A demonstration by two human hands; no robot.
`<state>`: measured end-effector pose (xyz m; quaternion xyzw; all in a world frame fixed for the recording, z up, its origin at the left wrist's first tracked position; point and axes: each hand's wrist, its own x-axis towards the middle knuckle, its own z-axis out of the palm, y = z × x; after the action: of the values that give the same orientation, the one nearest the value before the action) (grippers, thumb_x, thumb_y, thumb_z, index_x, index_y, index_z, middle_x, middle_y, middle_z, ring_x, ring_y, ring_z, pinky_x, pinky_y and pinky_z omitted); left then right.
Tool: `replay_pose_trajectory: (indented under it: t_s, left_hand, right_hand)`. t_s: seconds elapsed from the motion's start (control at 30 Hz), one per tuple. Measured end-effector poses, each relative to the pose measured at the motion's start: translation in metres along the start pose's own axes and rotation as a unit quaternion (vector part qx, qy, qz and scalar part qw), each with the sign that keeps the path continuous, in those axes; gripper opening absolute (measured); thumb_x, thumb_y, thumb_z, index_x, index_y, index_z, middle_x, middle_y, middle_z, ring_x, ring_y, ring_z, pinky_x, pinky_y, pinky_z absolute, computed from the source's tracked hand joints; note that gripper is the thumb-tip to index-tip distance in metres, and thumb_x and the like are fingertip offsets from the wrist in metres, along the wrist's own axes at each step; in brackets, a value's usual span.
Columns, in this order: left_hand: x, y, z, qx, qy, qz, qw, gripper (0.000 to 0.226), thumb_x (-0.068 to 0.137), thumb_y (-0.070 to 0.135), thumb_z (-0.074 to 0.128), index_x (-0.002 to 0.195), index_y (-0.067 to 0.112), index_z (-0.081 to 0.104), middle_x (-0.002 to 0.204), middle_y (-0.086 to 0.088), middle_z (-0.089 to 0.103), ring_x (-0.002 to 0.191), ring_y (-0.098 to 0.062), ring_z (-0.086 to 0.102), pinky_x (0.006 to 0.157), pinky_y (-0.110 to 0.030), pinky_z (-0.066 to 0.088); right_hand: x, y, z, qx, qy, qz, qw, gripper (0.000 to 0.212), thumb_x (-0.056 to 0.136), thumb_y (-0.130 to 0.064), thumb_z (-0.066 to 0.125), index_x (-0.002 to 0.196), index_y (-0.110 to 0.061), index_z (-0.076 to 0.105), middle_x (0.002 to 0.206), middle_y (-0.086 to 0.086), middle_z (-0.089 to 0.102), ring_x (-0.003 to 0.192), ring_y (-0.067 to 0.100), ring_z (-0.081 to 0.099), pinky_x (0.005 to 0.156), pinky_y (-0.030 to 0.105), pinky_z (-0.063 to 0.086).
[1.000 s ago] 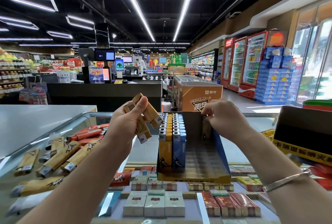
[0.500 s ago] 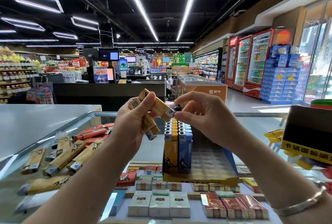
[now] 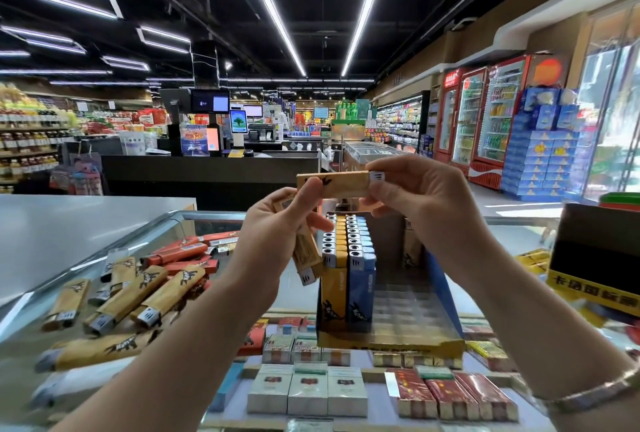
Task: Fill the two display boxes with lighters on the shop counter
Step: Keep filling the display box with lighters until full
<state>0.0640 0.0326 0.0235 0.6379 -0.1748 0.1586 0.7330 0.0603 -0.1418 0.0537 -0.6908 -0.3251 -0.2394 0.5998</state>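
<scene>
Right hand point(image 3: 420, 196) and left thumb pinched a level lighter point(image 3: 332, 184) at frame centre, left hand point(image 3: 277, 234) gripped spare lighters point(image 3: 306, 258), above the box point(image 3: 391, 341)

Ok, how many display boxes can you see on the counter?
2: a part-filled display box dead ahead, and a second display box at the right edge of view, partly cut off by the frame.

Glass counter point(image 3: 221, 224) (lighters point(image 3: 138, 296), display box point(image 3: 391, 338))
</scene>
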Motion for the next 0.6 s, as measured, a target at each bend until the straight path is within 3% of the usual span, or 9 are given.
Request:
replay_pose_trajectory:
  t_s: [0.2, 0.3, 0.37, 0.47, 0.6]
  left_hand:
    - [0.000, -0.001, 0.002, 0.025, -0.009, -0.017, 0.999, 0.039, 0.072, 0.054, 0.053, 0.077, 0.015, 0.055, 0.050, 0.006, 0.055, 0.046, -0.003, 0.052, 0.054, -0.023, 0.042]
    - [0.005, 0.002, -0.007, -0.049, 0.022, -0.034, 0.998, 0.036, 0.074, 0.051, 0.052, 0.079, 0.015, 0.051, 0.053, 0.006, 0.060, 0.049, -0.005, 0.056, 0.047, -0.019, 0.047]
    - [0.008, 0.005, -0.012, -0.122, 0.040, -0.058, 0.990, 0.037, 0.073, 0.046, 0.056, 0.088, 0.013, 0.052, 0.061, 0.002, 0.067, 0.056, -0.011, 0.060, 0.050, -0.022, 0.050]
    - [0.010, 0.008, -0.014, -0.195, 0.053, -0.089, 0.975, 0.032, 0.072, 0.031, 0.063, 0.096, 0.010, 0.056, 0.076, -0.004, 0.073, 0.059, -0.009, 0.065, 0.048, -0.019, 0.051]
    - [0.010, 0.005, -0.013, -0.235, 0.030, -0.098, 0.967, 0.024, 0.067, 0.010, 0.064, 0.090, 0.009, 0.057, 0.074, -0.009, 0.072, 0.067, -0.017, 0.070, 0.054, -0.022, 0.054]
  right_hand:
    - [0.002, 0.000, -0.005, 0.057, 0.076, 0.021, 0.995, 0.020, 0.087, 0.005, 0.053, 0.091, -0.012, 0.064, 0.075, 0.004, 0.068, 0.060, 0.016, 0.064, 0.051, 0.024, 0.055]
    - [0.006, -0.001, -0.021, 0.097, 0.177, 0.052, 0.978, 0.023, 0.091, 0.002, 0.048, 0.089, -0.015, 0.063, 0.073, 0.000, 0.067, 0.055, 0.014, 0.059, 0.046, 0.023, 0.051]
    - [0.009, 0.002, -0.033, 0.048, 0.214, 0.074, 0.973, 0.024, 0.091, 0.001, 0.048, 0.089, -0.018, 0.063, 0.076, 0.002, 0.064, 0.055, 0.014, 0.053, 0.043, 0.020, 0.047]
    - [0.011, 0.011, -0.044, -0.076, 0.189, 0.108, 0.973, 0.021, 0.090, 0.002, 0.050, 0.098, -0.011, 0.065, 0.074, 0.004, 0.060, 0.053, 0.011, 0.049, 0.042, 0.018, 0.042]
    - [0.009, 0.020, -0.050, -0.203, 0.069, 0.146, 0.966, 0.019, 0.088, 0.001, 0.055, 0.101, -0.008, 0.066, 0.077, 0.006, 0.061, 0.054, 0.010, 0.052, 0.041, 0.015, 0.045]
